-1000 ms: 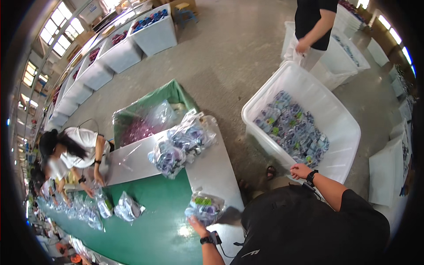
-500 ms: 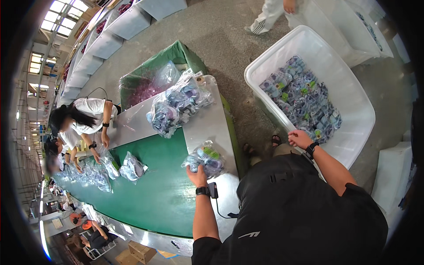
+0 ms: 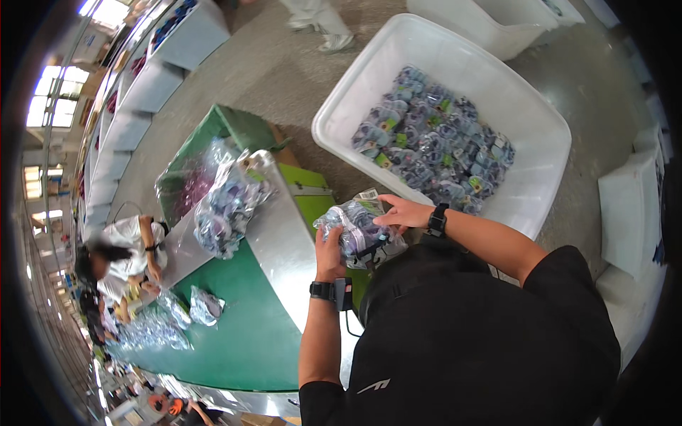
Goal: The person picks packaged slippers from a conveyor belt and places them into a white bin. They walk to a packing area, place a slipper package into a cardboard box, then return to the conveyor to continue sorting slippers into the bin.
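A clear plastic bag of blue-purple shoes (image 3: 358, 226) is lifted in front of my body, over the gap between the bench and the white tub. Its contents look like footwear, though the exact kind is hard to make out. My left hand (image 3: 329, 254) grips the bag's left side, thumb up along the front. At the opposite side my right hand (image 3: 406, 213) pinches the bag, with the thumb on its front. A pale label sticks up at the bag's top edge.
Beyond my right arm stands a white tub (image 3: 334, 135) holding many similar bags. More bags form a pile (image 3: 229, 206) on the metal bench (image 3: 280, 227). A green conveyor belt (image 3: 249, 341) carries several bags. Two co-workers (image 3: 128, 241) work along its far left side.
My left hand has raised the bag off the bench and brought it right, towards me. My right hand has left the tub's rim and taken hold of the bag. The view has shifted right.
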Tool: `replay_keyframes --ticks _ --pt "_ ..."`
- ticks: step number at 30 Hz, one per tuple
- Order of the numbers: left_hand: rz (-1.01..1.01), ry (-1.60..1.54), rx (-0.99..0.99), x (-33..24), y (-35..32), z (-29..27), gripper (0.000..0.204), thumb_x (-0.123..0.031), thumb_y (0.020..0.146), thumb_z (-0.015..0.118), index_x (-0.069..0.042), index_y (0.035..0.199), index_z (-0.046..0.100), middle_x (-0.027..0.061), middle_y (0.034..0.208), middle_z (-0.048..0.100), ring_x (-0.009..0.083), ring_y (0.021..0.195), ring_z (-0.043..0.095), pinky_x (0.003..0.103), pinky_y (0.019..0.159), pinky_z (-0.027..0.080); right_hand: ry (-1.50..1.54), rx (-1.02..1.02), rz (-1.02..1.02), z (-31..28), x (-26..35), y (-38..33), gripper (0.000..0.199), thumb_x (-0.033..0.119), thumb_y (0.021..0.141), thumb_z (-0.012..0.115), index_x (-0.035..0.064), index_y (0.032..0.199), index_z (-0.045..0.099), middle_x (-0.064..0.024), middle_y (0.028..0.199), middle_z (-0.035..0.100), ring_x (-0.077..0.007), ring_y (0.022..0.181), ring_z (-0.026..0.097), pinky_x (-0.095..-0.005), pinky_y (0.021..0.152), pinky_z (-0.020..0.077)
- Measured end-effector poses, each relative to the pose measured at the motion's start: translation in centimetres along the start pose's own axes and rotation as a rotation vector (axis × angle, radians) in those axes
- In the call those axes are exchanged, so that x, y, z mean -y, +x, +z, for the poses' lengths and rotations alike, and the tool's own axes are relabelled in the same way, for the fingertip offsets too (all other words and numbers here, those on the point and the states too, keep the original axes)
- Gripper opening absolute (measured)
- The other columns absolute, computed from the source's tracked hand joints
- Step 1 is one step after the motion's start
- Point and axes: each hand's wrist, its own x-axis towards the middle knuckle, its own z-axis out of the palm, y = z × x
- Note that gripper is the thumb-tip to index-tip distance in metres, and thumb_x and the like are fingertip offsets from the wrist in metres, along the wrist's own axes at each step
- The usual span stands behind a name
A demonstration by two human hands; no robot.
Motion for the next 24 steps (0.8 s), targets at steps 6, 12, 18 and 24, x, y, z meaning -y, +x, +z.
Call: replay_keyframes --ticks 6,12,18,24 --pt "0.01 0.201 0.248 1.3 -0.2 5.3 0.039 -0.01 0.095 0.059 0.001 0.131 0.047 0.0104 0.12 0.059 0.0194 0.104 0.06 0.034 0.088 0.051 0.138 -0.22 -0.009 -3.6 -3.7 -3.0 0.097 0.026 0.08 0.076 0.0062 0.152 0.014 -0.0105 0.095 0.062 -0.0147 0.07 0.059 -0.0315 0.055 0.0497" --pt "-0.161 0.365 0.193 1.9 0.1 6.5 0.051 -0.018 0.096 0.06 -0.006 0.142 0.042 0.0078 0.121 0.059 0.0167 0.103 0.06 0.029 0.082 0.05 0.483 -0.294 0.006 -7.9 -7.4 -6.2 0.088 0.025 0.082 0.073 0.0079 0.15 0.021 -0.0033 0.082 0.057 -0.0106 0.06 0.052 -0.0283 0.05 0.0456" --pt "0.217 0.967 0.037 3.7 0.6 0.0 0.047 -0.022 0.093 0.064 0.0 0.133 0.052 0.0106 0.111 0.062 0.0138 0.086 0.062 0.026 0.072 0.051 0.702 -0.782 0.068 -13.0 -13.8 -8.5 0.041 0.027 0.08 0.069 0.0094 0.113 0.053 0.0011 0.071 0.051 -0.0088 0.048 0.047 -0.0263 0.039 0.0402" --pt "-0.027 0.98 -0.053 5.5 -1.8 -8.4 0.048 -0.022 0.094 0.063 0.002 0.133 0.049 0.0092 0.103 0.064 0.0144 0.083 0.063 0.027 0.067 0.053 1.062 -1.015 -0.002 -19.4 -19.2 -9.4 0.028 0.031 0.08 0.068 0.0071 0.089 0.058 -0.0065 0.07 0.056 -0.0161 0.048 0.052 -0.0302 0.038 0.0424"
